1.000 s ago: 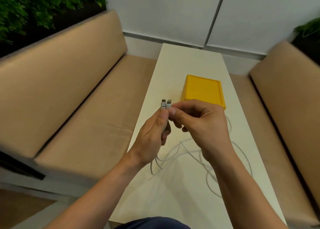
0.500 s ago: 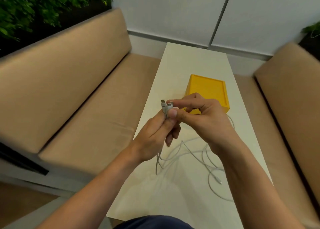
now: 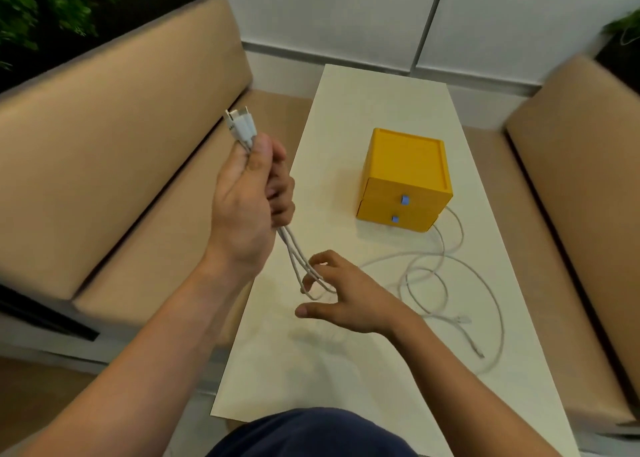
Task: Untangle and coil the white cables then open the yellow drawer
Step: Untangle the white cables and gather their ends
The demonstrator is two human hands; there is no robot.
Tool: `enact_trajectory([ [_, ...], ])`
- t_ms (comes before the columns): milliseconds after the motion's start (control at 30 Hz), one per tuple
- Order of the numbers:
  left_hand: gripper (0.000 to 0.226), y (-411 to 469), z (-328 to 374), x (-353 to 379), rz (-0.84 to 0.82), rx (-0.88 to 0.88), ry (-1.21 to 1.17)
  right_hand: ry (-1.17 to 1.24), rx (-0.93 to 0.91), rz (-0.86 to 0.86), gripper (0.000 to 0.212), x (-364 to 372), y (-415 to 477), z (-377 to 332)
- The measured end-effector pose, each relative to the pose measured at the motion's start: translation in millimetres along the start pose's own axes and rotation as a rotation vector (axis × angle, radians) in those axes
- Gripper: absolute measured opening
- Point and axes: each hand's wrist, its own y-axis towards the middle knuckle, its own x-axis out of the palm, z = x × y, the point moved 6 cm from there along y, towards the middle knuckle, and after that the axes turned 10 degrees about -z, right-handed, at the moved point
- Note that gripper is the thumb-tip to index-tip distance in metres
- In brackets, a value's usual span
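The yellow drawer unit [image 3: 405, 176] sits on the long white table [image 3: 381, 93], out past the middle and a little toward the right edge. Its two stacked drawers face the person, each with a small blue knob, the upper knob [image 3: 404, 199] directly above the lower knob [image 3: 394, 218]. Both drawers are pushed in flush, so whatever is inside can't be seen. The white cables [image 3: 426, 273] are partly lifted, partly sprawled. The left hand [image 3: 249, 197] is raised over the table's left edge, fist wrapped round a bundle of strands. The plug ends [image 3: 239, 125] stick out above the thumb, pointing up and away to the left, over the tan bench [image 3: 104, 138]. From the bottom of that fist the strands run taut in a straight slant down and to the right, to the right hand [image 3: 346, 300], which is low over the table and well apart from the left. Its fingers are loosely spread with the thumb out wide, and the strands cross its fingertips [image 3: 306, 280] without being clamped. Beyond it the slack lies in loose overlapping loops on the tabletop, reaching to the drawer unit's near right corner. Two free ends lie near the right edge, one plug [image 3: 460, 319] beyond the other [image 3: 479, 354]. A second tan bench [image 3: 571, 165] runs along the right side.
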Motion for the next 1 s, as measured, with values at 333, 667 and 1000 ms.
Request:
enact_trajectory([
  [333, 0.027, 9.3, 34.7, -26.2, 0.014, 0.094, 0.456, -0.132, 0.298, 0.152, 0.035, 6.1, -11.1, 87.4],
  [667, 0.034, -16.4, -91.0, 0.8, -0.357, -0.316, 1.159, 0.072, -0.129, 0.374, 0.004, -45.2, -24.9, 33.2],
  [1000, 0.036, -21.6, -117.6, 38.4, -0.679, -0.471, 0.985, 0.231, -0.177, 0.165, 0.028, -80.5, -51.5, 50.4],
])
